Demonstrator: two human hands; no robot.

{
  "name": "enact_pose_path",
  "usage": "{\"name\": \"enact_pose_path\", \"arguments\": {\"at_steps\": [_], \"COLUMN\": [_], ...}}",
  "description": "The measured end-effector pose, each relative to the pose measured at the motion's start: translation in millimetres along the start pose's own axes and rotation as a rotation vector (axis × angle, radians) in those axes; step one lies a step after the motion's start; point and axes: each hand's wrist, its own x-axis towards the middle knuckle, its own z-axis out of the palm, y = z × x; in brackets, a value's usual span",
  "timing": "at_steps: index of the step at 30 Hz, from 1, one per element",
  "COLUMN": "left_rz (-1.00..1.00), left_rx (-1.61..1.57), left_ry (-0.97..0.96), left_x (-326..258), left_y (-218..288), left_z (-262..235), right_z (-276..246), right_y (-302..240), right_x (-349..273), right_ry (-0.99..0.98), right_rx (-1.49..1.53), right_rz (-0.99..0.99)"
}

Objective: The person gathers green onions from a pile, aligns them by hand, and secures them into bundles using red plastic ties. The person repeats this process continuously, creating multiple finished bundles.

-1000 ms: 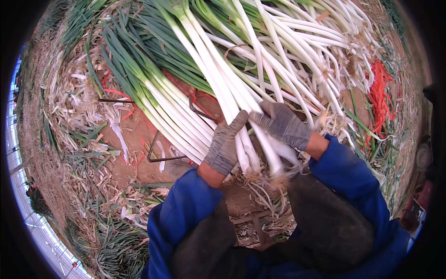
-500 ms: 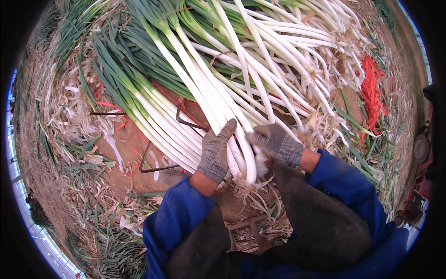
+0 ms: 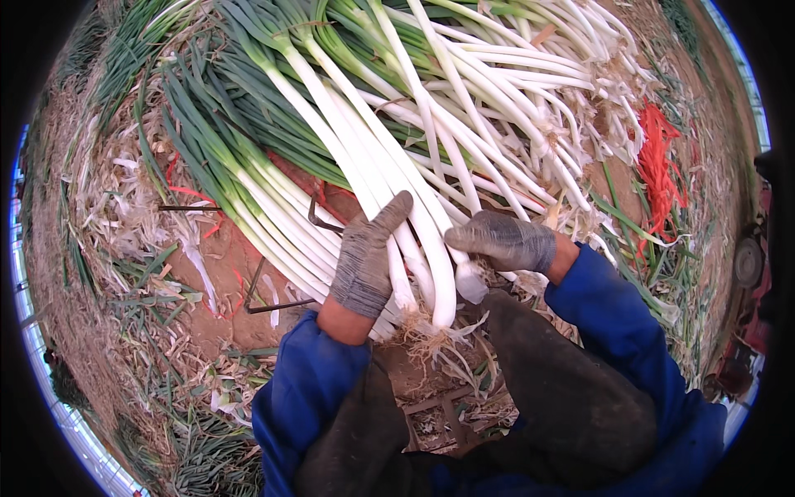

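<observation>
A thick bundle of green onions (image 3: 323,178), with long white stalks and dark green tops, lies on the dirt in front of me, its rooty ends toward my knees. My left hand (image 3: 363,263), in a grey glove, wraps the left side of the stalks near the roots with the thumb pointing up. From the right, my gloved right hand (image 3: 505,242) closes over a few white stalks of the same bundle. Both sleeves are blue.
A second heap of green onions (image 3: 530,79) lies behind at the upper right, next to a bunch of red ties (image 3: 658,166). A thin metal rod frame (image 3: 273,305) sticks out under the bundle. Peeled skins and leaf scraps (image 3: 132,248) litter the ground.
Both hands have slid along the stalks toward the root ends and closed in on the bundle. The right hand has turned to point left across the stalks.
</observation>
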Motion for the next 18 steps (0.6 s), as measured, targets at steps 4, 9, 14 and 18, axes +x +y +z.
{"name": "enact_pose_path", "arguments": {"at_steps": [4,9,14,18], "left_rz": [-0.04,0.017,0.061,0.013], "left_rx": [-0.005,0.146,0.451,0.578], "left_ry": [0.028,-0.013,-0.086,-0.178], "left_x": [-1,-8,-6,-13], "left_y": [-17,-27,-32,-17], "left_z": [-5,4,18,22], "right_z": [1,-8,13,29], "right_y": [2,4,-1,-13], "right_x": [-15,-19,-17,-27], "right_ry": [-0.123,-0.189,0.154,0.202], "right_rx": [-0.097,-0.287,0.658,0.658], "right_rz": [0.142,0.203,0.183,0.088]}}
